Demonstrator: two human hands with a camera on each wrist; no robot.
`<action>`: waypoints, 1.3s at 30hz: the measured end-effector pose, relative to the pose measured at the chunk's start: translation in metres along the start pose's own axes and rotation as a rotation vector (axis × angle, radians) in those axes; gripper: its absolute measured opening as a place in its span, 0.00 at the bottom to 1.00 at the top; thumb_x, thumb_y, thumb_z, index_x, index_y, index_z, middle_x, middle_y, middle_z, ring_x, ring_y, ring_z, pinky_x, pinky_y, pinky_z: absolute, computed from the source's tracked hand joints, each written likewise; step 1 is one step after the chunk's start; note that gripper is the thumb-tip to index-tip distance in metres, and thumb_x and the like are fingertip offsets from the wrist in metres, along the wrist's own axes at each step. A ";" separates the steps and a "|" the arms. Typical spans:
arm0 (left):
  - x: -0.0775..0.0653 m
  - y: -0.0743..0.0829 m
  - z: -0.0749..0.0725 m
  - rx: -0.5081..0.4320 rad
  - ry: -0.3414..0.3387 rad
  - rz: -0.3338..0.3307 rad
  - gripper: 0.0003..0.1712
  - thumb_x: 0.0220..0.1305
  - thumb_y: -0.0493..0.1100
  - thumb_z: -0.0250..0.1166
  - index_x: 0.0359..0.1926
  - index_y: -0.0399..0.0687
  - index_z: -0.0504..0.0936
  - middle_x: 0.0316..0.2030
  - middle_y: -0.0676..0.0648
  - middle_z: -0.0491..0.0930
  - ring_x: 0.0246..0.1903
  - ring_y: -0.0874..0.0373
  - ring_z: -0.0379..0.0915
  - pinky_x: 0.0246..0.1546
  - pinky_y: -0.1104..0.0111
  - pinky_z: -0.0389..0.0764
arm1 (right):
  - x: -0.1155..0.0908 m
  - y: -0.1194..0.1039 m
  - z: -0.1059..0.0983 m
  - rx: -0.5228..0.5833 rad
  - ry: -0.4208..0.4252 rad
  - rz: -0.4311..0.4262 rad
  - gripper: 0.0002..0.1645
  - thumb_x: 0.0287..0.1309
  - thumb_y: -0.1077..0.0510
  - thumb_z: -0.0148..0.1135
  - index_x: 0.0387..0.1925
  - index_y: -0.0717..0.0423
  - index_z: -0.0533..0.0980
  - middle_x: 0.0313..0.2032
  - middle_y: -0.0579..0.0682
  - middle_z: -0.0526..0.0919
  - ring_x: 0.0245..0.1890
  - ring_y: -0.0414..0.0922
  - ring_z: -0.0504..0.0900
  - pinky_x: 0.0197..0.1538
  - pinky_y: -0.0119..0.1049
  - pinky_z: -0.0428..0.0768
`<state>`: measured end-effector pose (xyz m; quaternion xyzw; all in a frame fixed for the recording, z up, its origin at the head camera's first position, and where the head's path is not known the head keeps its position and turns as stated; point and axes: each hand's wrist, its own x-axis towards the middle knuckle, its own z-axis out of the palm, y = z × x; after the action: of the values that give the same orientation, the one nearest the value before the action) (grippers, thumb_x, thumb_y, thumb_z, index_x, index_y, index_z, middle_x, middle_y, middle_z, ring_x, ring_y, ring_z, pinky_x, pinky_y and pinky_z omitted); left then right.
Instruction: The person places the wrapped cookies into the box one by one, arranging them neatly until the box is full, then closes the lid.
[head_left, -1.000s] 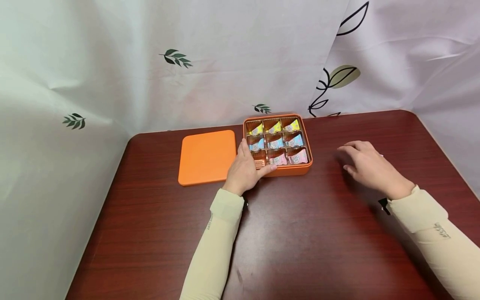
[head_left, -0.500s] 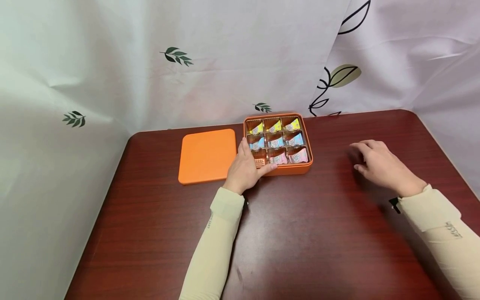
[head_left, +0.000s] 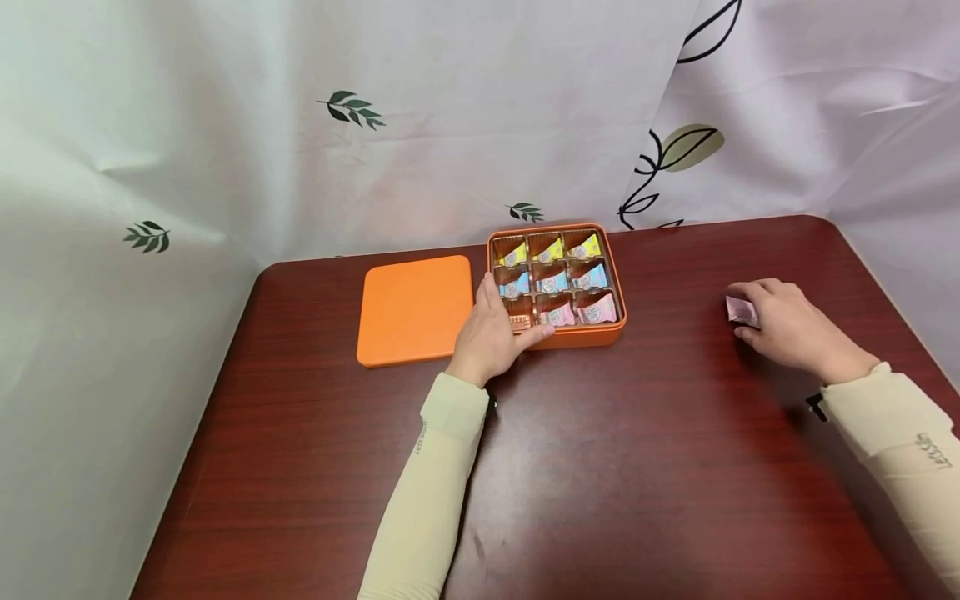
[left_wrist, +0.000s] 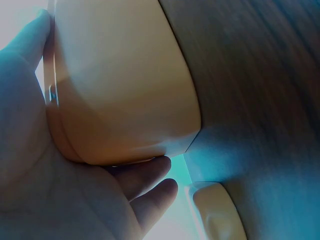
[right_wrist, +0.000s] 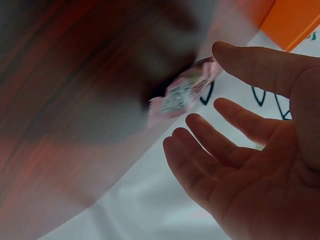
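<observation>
My left hand rests at the front left corner of an orange box, its fingers straight along the left side and the thumb on the front rim. Wrapped candies sit in the box's brown divided tray: yellow at the back, blue in the middle, two pink in front. The front left compartment shows its bare ribbed floor. To the right, my right hand is over a pink-wrapped candy on the table. In the right wrist view, the thumb and fingers stand apart with the candy just beyond their tips.
An orange lid lies flat on the table left of the box. The dark red wooden table reaches back to a white leaf-printed curtain, which also hangs along both sides.
My right hand has moved right, away from the box, and a pink candy now shows between its thumb and fingers. The left hand has stayed on the box.
</observation>
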<state>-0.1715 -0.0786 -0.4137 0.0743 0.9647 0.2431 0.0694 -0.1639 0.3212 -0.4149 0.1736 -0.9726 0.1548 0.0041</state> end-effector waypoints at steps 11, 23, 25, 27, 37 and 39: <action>0.000 0.000 -0.001 -0.007 0.012 0.006 0.73 0.58 0.75 0.63 0.78 0.32 0.32 0.78 0.32 0.41 0.74 0.42 0.51 0.67 0.56 0.66 | -0.003 0.018 -0.002 -0.012 -0.040 0.019 0.35 0.51 0.70 0.68 0.59 0.79 0.67 0.52 0.80 0.71 0.52 0.74 0.69 0.52 0.68 0.68; 0.000 -0.001 0.000 -0.012 0.009 0.006 0.73 0.59 0.75 0.63 0.78 0.33 0.31 0.78 0.33 0.40 0.75 0.42 0.50 0.68 0.56 0.64 | -0.004 0.026 0.000 -0.027 -0.009 -0.034 0.32 0.47 0.72 0.70 0.54 0.80 0.70 0.44 0.76 0.76 0.42 0.66 0.76 0.45 0.63 0.73; 0.000 -0.001 0.000 -0.016 0.011 0.007 0.73 0.59 0.75 0.63 0.78 0.33 0.31 0.78 0.33 0.40 0.74 0.42 0.51 0.68 0.55 0.65 | -0.004 0.026 0.000 -0.031 0.002 -0.048 0.31 0.46 0.72 0.70 0.52 0.80 0.70 0.42 0.76 0.76 0.40 0.65 0.77 0.44 0.62 0.73; 0.000 -0.001 0.000 -0.016 0.012 0.006 0.73 0.58 0.75 0.63 0.78 0.33 0.31 0.78 0.33 0.40 0.74 0.42 0.52 0.68 0.55 0.65 | -0.004 0.026 0.001 -0.032 0.009 -0.054 0.30 0.46 0.73 0.70 0.52 0.80 0.70 0.41 0.75 0.77 0.39 0.64 0.77 0.44 0.62 0.73; 0.000 -0.001 0.000 -0.010 0.009 0.008 0.73 0.59 0.75 0.63 0.78 0.33 0.31 0.78 0.33 0.40 0.74 0.42 0.52 0.67 0.55 0.66 | -0.005 0.027 0.002 -0.048 0.018 -0.073 0.25 0.46 0.73 0.70 0.47 0.79 0.72 0.38 0.72 0.78 0.37 0.62 0.78 0.42 0.61 0.74; 0.000 -0.001 0.000 -0.009 0.009 0.007 0.73 0.59 0.75 0.63 0.78 0.33 0.31 0.78 0.33 0.40 0.74 0.42 0.53 0.67 0.55 0.66 | -0.006 0.026 0.001 -0.057 0.013 -0.067 0.25 0.47 0.72 0.70 0.47 0.79 0.72 0.38 0.71 0.79 0.37 0.63 0.79 0.42 0.61 0.75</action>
<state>-0.1715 -0.0795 -0.4146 0.0761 0.9636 0.2482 0.0645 -0.1675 0.3461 -0.4243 0.2048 -0.9702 0.1278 0.0208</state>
